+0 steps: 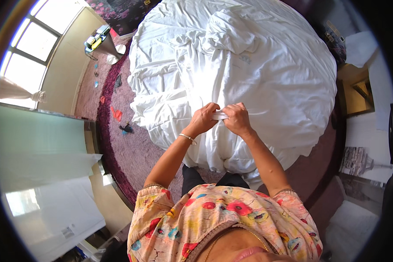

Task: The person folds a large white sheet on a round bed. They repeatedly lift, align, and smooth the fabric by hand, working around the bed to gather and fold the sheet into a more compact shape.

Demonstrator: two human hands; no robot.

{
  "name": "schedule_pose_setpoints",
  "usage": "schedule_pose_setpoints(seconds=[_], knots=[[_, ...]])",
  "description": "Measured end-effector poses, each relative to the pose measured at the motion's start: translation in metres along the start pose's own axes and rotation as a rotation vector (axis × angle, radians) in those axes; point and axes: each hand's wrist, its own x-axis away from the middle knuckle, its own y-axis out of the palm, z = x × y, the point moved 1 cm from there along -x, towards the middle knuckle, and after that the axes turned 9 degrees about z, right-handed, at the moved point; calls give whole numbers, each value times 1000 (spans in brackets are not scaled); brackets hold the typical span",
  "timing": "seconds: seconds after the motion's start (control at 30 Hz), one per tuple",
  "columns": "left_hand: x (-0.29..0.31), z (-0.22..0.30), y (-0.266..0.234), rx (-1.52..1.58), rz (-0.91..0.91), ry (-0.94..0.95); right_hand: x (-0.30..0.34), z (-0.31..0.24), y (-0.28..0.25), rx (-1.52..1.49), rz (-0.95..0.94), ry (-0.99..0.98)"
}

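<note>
A round bed is covered by a crumpled white sheet [257,74]. Both my hands meet over its near edge and pinch the same fold of the sheet between them. My left hand [204,118], with a thin bracelet on its wrist, grips the fold from the left. My right hand [237,118] grips it from the right. A bunched ridge of the sheet [229,35] lies further back on the bed.
A purple patterned carpet [131,148] surrounds the bed, with small red and dark items scattered on it. A small table [101,41] with objects stands at the far left near a window [28,52]. A yellow cabinet [358,91] stands on the right.
</note>
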Motion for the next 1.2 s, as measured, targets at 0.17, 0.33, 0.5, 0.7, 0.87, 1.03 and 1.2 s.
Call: schedule_pose_setpoints(seconds=[0.17, 0.33, 0.5, 0.7, 0.87, 1.03, 1.2], knots=[[-22, -72, -5, -2, -25, 226, -27, -41, 14, -17, 72, 47], [-45, -145, -1, -50, -13, 265, -40, -66, 2, -17, 199, 163], [-62, -203, -25, -75, 52, 332, -17, -70, 10, 25, 276, 421], [-65, -128, -166, -80, 104, 441, 29, -48, 58, 81, 282, 564], [28, -182, -140, -272, -157, 237, 59, -26, 105, 297, -205, 688], [43, -170, -129, -243, -102, 87, 74, -47, 129, 316, -434, 673], [38, -144, -110, -241, -155, 26, -12, -120, 163, 75, -156, 287]])
